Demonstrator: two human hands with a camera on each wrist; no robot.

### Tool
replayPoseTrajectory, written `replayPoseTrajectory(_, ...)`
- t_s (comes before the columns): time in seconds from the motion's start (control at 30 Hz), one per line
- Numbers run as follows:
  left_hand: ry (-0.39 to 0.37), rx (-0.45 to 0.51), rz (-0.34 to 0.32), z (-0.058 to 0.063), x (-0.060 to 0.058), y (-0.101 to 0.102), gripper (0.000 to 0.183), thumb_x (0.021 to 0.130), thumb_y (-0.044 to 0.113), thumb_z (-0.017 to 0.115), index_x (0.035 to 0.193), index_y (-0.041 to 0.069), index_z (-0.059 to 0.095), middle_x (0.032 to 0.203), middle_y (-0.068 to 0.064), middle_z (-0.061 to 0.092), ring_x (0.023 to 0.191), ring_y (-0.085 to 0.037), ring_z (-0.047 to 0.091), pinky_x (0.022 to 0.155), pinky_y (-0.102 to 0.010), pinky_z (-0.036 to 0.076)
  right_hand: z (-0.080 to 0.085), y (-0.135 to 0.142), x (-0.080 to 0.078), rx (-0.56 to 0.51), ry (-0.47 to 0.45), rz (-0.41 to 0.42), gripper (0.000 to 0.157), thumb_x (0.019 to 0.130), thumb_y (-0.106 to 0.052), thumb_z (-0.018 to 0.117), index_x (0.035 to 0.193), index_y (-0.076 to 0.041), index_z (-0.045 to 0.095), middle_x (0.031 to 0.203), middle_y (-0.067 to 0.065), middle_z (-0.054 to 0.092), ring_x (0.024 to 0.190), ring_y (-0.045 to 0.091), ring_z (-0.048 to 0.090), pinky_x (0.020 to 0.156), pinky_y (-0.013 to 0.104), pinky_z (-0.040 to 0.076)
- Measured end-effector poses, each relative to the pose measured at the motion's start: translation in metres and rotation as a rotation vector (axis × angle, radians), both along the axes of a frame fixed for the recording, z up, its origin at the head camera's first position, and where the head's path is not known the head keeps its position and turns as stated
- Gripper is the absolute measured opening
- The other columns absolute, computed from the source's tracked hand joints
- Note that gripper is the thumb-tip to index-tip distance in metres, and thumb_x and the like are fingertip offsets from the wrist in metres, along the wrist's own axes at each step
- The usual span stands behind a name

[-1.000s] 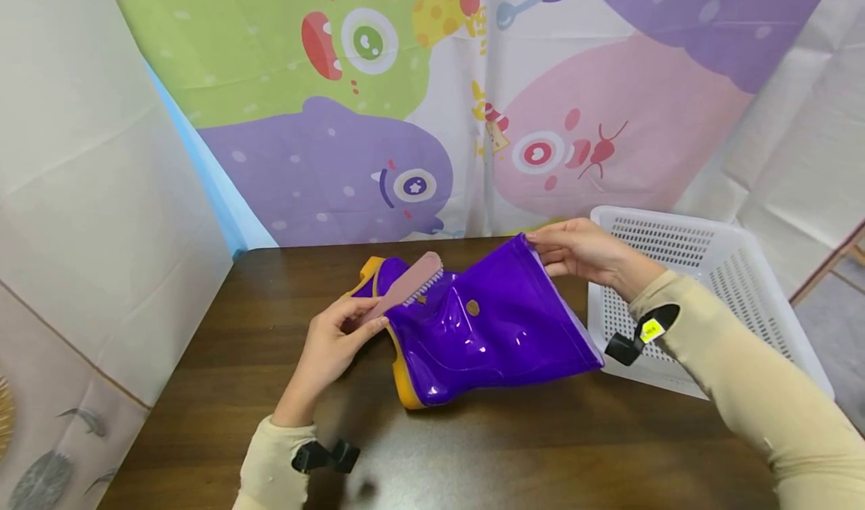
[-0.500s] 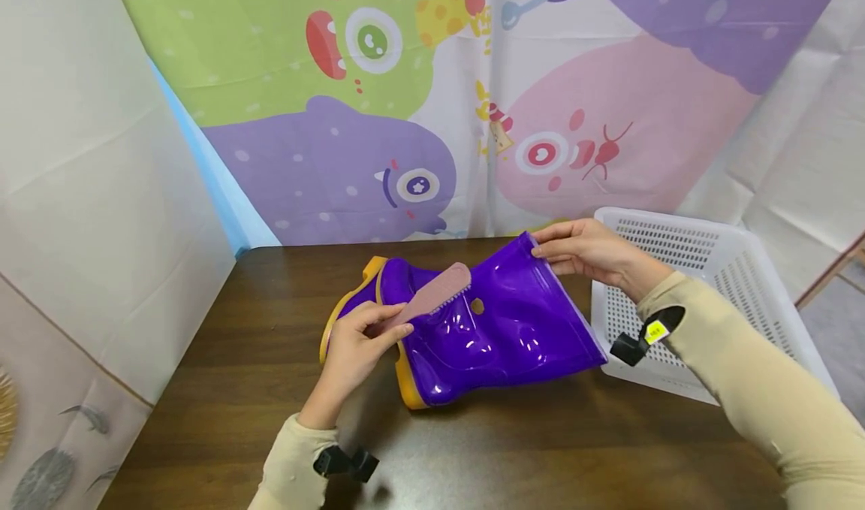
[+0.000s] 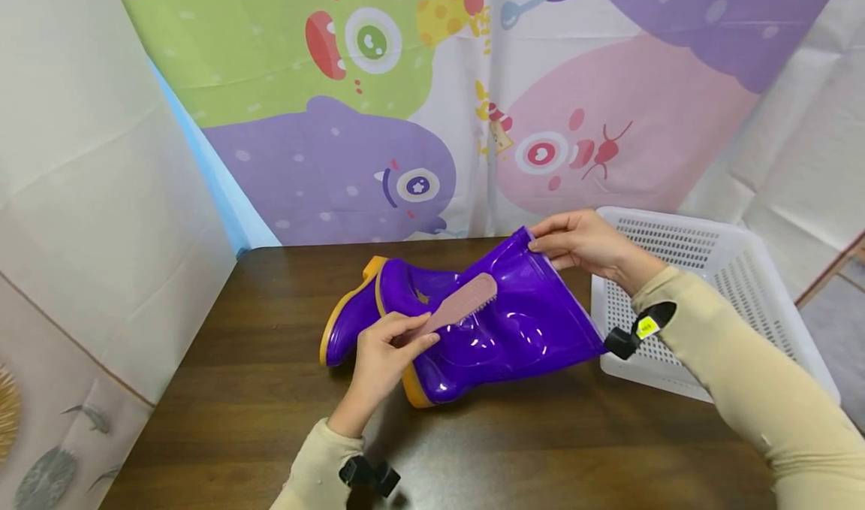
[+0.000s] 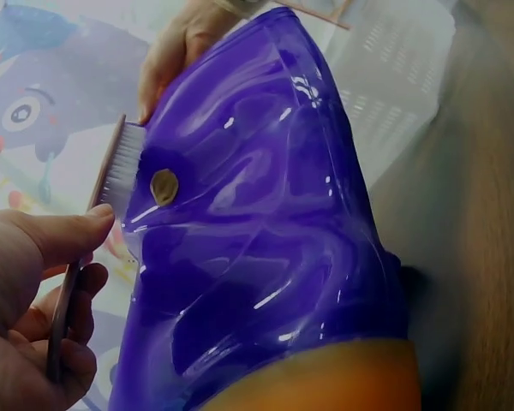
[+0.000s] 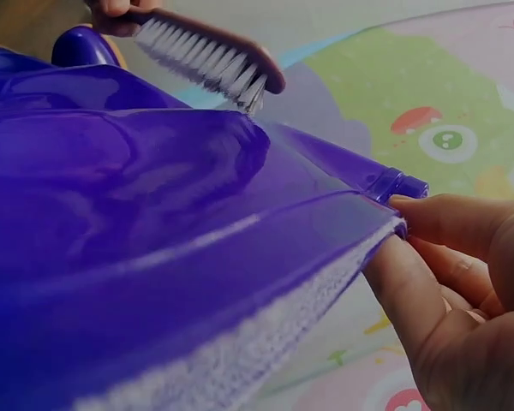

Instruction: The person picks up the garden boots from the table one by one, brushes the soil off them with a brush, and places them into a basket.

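My left hand (image 3: 384, 354) grips the handle of a pink brush (image 3: 466, 300) with white bristles (image 5: 201, 60). The bristles face down onto the shaft of a glossy purple rain boot (image 3: 513, 322) with a yellow sole (image 3: 415, 382). That boot lies tilted, toe to the left. At its top edge, my right hand (image 3: 588, 247) pinches the rim between thumb and fingers; pale fuzzy lining (image 5: 240, 351) shows there in the right wrist view. A brown oval spot (image 4: 164, 187) marks the boot's shaft, near the bristles in the left wrist view. Partly behind lies a second purple boot (image 3: 351, 322).
A white perforated plastic basket (image 3: 676, 378) stands at the right, under my right forearm. The dark wooden table (image 3: 541, 450) carries everything. A cartoon-printed cloth (image 3: 324, 172) hangs along the table's back edge.
The brush in my left hand has moved right along the boot, from near the ankle up onto the shaft. My right hand keeps hold of the rim, having risen slightly.
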State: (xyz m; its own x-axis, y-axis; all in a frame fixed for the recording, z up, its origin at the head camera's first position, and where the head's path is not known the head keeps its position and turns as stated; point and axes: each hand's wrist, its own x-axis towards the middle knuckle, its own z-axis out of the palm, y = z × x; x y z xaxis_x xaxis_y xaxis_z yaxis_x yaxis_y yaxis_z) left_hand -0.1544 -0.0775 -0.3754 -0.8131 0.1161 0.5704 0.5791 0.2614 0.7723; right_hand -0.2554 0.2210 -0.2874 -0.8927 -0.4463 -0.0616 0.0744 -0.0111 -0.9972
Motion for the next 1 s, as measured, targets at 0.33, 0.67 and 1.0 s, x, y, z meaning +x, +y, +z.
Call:
replayPoseTrajectory(0.33, 0.136, -0.108, 0.091, -0.033, -0.017, -0.005, 0.03, 0.066, 0.004, 0.08, 0.095, 0.0, 0.072, 0.074, -0.004, 0.064, 0.061, -0.016, 0.054, 0.052, -0.022, 0.045, 0.001, -0.001, 0.0, 0.012, 0.024, -0.047, 0.02, 0.086, 0.005, 0.058, 0.087, -0.009, 0.072, 0.083, 0.009, 0.069, 0.07, 0.022, 0.067, 0.062, 0.036, 0.053)
replayPoseTrajectory(0.67, 0.169, -0.184, 0.045, -0.034, -0.021, -0.01, 0.029, 0.067, 0.007, 0.08, 0.095, 0.002, 0.072, 0.075, -0.001, 0.063, 0.063, -0.01, 0.053, 0.054, -0.02, 0.045, 0.001, -0.002, 0.001, 0.011, 0.03, -0.049, 0.02, 0.085, 0.006, 0.058, 0.088, -0.008, 0.072, 0.083, 0.009, 0.069, 0.071, 0.022, 0.067, 0.063, 0.036, 0.053)
replayPoseTrajectory(1.0, 0.098, -0.252, -0.034, -0.031, -0.02, -0.021, 0.027, 0.068, 0.009, 0.08, 0.094, 0.003, 0.073, 0.073, 0.002, 0.063, 0.062, -0.009, 0.05, 0.054, -0.019, 0.043, -0.004, 0.002, 0.0, 0.004, 0.03, -0.062, 0.02, 0.085, 0.007, 0.058, 0.088, -0.008, 0.072, 0.083, 0.01, 0.069, 0.071, 0.022, 0.067, 0.062, 0.037, 0.053)
